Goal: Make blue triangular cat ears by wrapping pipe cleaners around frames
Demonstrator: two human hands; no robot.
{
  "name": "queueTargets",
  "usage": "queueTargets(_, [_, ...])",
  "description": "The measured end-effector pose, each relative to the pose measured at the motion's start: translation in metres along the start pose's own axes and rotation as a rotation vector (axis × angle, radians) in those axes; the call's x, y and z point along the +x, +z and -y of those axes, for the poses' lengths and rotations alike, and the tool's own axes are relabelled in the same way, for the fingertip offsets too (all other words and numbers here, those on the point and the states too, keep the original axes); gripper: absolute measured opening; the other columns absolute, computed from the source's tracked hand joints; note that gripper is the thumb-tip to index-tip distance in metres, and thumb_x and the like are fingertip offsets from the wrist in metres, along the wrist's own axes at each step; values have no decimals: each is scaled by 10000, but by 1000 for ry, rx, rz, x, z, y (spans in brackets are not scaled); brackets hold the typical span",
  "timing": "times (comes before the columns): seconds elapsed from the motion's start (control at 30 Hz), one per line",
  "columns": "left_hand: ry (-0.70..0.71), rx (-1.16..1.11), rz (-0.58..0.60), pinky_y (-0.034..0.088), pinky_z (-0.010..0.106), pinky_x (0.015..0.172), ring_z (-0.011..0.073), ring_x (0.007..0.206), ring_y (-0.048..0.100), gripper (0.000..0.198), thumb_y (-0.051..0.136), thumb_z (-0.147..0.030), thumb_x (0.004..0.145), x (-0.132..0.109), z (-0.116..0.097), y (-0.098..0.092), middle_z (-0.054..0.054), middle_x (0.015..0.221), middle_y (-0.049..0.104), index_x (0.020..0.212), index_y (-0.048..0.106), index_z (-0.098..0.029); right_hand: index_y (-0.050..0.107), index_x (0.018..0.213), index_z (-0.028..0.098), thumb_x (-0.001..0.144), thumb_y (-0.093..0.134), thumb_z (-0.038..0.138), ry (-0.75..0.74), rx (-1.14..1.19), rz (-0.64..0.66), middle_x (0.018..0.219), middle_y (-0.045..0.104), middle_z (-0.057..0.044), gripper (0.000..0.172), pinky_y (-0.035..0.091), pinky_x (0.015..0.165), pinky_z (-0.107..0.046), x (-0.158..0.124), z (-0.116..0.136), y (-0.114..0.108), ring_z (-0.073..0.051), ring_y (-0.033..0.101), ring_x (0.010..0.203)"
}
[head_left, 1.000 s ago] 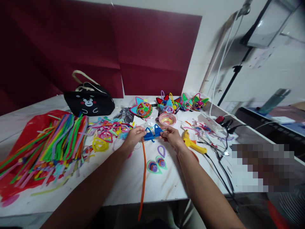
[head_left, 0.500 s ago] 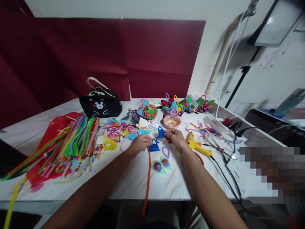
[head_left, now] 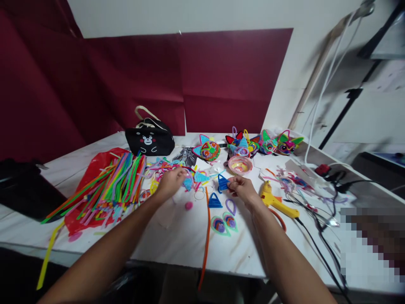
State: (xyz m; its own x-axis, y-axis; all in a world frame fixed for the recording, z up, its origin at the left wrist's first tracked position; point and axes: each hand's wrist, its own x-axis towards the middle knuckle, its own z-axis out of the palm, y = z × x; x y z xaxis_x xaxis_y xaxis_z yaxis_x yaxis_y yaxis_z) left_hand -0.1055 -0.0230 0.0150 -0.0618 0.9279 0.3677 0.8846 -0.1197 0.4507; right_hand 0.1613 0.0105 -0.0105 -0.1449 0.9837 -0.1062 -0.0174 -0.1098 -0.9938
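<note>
Between the thumb and fingers of my right hand (head_left: 242, 187) is a blue pipe-cleaner triangle (head_left: 222, 183), raised over the table. A matching blue triangle (head_left: 215, 201) lies on the tabletop just below. My left hand (head_left: 171, 182) is over the right edge of a pile of colourful pipe-cleaner shapes (head_left: 161, 165). Its fingers are curled together, and whatever they may hold is hidden. Close by on the table are a purple loop (head_left: 230, 206), two layered eye-shaped pieces (head_left: 220, 225) and an orange pipe cleaner (head_left: 206, 236) running past the front edge.
A yellow glue gun (head_left: 278, 204) with a black cord lies to the right. Loose pipe cleaners (head_left: 117, 181) spread over red plastic at left. Behind stand a black bag (head_left: 150, 141), a pink bowl (head_left: 239, 165) and several cat-head ornaments (head_left: 209, 148).
My left hand has let go of one blue triangle, which now lies on the table, and has moved left to the pile. My right hand still holds the other. The view has shifted left.
</note>
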Motion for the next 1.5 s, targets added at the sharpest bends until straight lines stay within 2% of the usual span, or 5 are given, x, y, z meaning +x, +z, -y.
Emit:
queueTargets(0.27, [-516, 623, 45, 468, 436, 707, 389, 952, 592, 419, 559, -407, 719, 34, 101, -77, 244, 1094, 615, 1001, 634, -106, 580, 721, 154, 591, 620, 198, -18, -31, 18, 495, 568, 31, 143, 375, 425, -205, 0, -1, 0, -104, 514, 460])
queueTargets(0.77, [-643, 522, 29, 440, 250, 642, 203, 789, 573, 449, 589, -339, 766, 31, 158, -120, 102, 953, 638, 1124, 539, -74, 570, 677, 163, 572, 619, 185, -15, -51, -5, 456, 551, 42, 118, 374, 424, -219, 2, -3, 2, -106, 493, 423])
queueTargets(0.93, [-493, 606, 64, 431, 342, 778, 288, 956, 527, 591, 620, -298, 714, 32, 138, -107, 146, 1122, 582, 1254, 477, -102, 568, 668, 171, 577, 609, 183, -27, -75, 5, 468, 562, 38, 100, 370, 417, -220, 3, -3, 1, -109, 505, 422])
queueTargets(1.2, [-168, 422, 196, 406, 270, 845, 265, 1056, 544, 637, 517, -559, 732, 52, 107, -39, 100, 1194, 592, 1260, 527, -203, 571, 665, 175, 590, 600, 172, -40, -91, -7, 472, 564, 38, 80, 363, 424, -225, 4, -4, 2, -113, 508, 421])
queueTargets(1.5, [-146, 365, 243, 361, 233, 602, 196, 703, 580, 224, 578, -320, 633, 59, 110, -29, 28, 736, 650, 810, 647, -202, 580, 661, 167, 600, 591, 194, -71, -99, -2, 474, 570, 26, 68, 371, 428, -224, 6, -7, 2, -115, 514, 431])
